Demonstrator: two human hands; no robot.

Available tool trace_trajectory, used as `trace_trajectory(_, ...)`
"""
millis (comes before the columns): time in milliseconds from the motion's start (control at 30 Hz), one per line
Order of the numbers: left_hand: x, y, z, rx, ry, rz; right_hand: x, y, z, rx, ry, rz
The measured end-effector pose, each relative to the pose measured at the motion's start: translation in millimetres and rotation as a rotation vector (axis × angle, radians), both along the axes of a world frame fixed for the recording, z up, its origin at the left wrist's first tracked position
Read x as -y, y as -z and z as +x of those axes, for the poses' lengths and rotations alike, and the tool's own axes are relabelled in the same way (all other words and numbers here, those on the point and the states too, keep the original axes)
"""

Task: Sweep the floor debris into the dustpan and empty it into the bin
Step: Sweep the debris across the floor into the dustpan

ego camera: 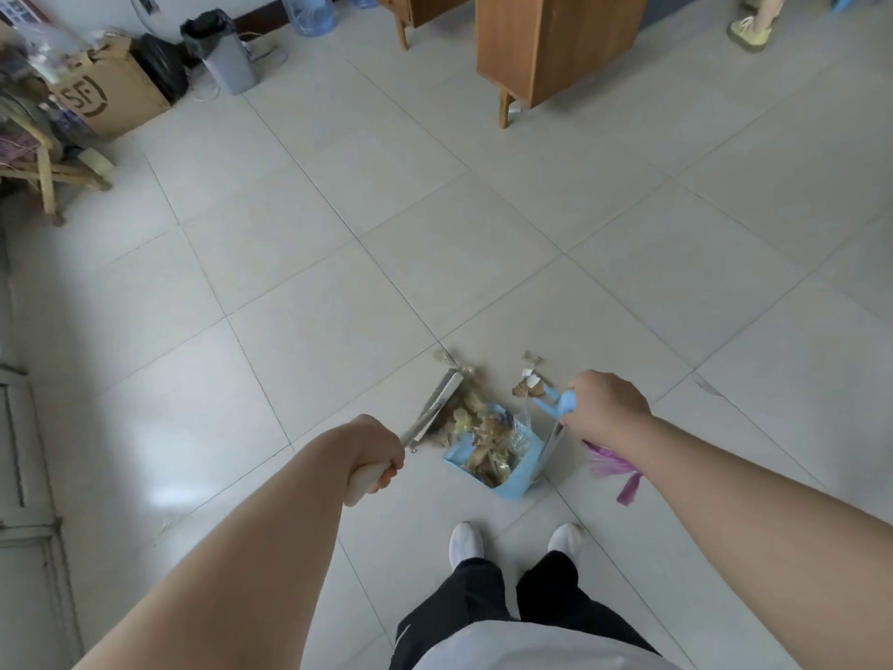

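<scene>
Debris [483, 442] is lying mostly inside the blue dustpan [512, 481], which is resting on the tiled floor [338, 282] just ahead of the person's white shoes [466, 544].

Head view:
- The left hand [379, 447] is gripping the pale handle of the broom [442, 394], fingers curled round it.
- The right hand [604, 408] is gripping the top of the dustpan handle [555, 418], with a purple plastic bag [609, 464] hanging just under it (whether the hand is also holding the bag cannot be told).
- The two hands are working well apart, with the pan between them.
- The broom shaft is running from the left hand forward and to the right, and the broom head is sitting at the left of the pan's mouth.
- Loose scraps [529, 384] are lying on the floor just beyond the mouth, some beside the broom head and some beside the dustpan handle.

Judgement: the sweeping step is nearing its end. The coming stroke is turning on one relation: the loose scraps are lying on the far side of the mouth, so the broom needs to draw them back toward the person and into the pan.

The grey bin [227, 55] is standing far ahead and to the left, on the left hand's side, while the right hand is carrying the pan.
</scene>
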State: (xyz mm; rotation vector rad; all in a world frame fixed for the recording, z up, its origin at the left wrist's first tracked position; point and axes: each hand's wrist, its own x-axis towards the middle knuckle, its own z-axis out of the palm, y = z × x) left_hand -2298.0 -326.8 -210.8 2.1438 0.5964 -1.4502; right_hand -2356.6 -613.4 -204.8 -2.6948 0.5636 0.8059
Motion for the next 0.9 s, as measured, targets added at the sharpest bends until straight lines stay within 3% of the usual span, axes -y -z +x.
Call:
trace_trajectory(167,13.6,-28.8,-5.3,-0.107,-0.016,-0.091,-17.3,5.7,6.1,0.025,0.003,0.003)
trace_trajectory(500,-9.8,-103.0,30.9,-0.078,0.155,-0.043,-13.2,8.5,-12.4,0.035,0.044,0.008)
trace_trajectory(633,-4.5,-109.4,44.4,-0.009,0.220,0.002,-16.6,9.3,-27.6,0.034,0.061,0.031)
trace_trajectory(900,-1.2,-82.4,62.5,0.073,0.087,-0.014,-11.6,14.4,-59.1,0.078,0.167,0.024)
